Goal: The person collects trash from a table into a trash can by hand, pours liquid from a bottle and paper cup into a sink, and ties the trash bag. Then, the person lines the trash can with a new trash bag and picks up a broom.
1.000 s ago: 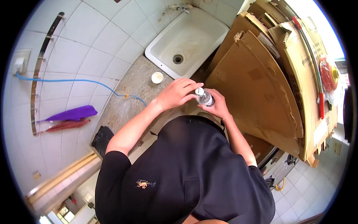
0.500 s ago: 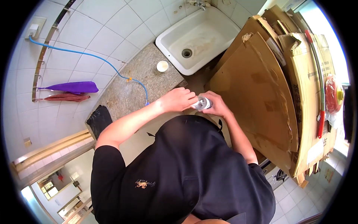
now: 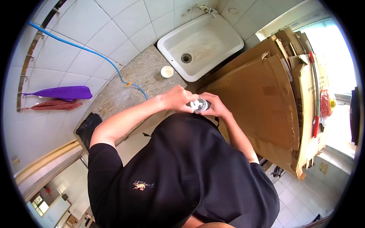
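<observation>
A clear plastic bottle (image 3: 204, 105) is held close in front of my black shirt, its top turned toward the left. My right hand (image 3: 216, 103) wraps round the body of the bottle. At the bottle's white top (image 3: 194, 104), my left hand (image 3: 175, 98) has its fingers closed on what looks like the cap; the fingers partly cover it. Beyond my hands, a white paper cup (image 3: 167, 72) stands upright on the grey stone counter (image 3: 142, 70), apart from both hands.
A white sink (image 3: 201, 74) with a tap (image 3: 207, 10) lies ahead. Large flattened cardboard sheets (image 3: 251, 98) lean close on my right. A blue cable (image 3: 95, 52) crosses the left wall above purple gloves (image 3: 64, 92). A black bag (image 3: 89, 127) sits at the counter's left end.
The bottle and both hands have shifted slightly left and closer to my body. More of the bottle's white top now shows between my hands. The camera view has tilted a little.
</observation>
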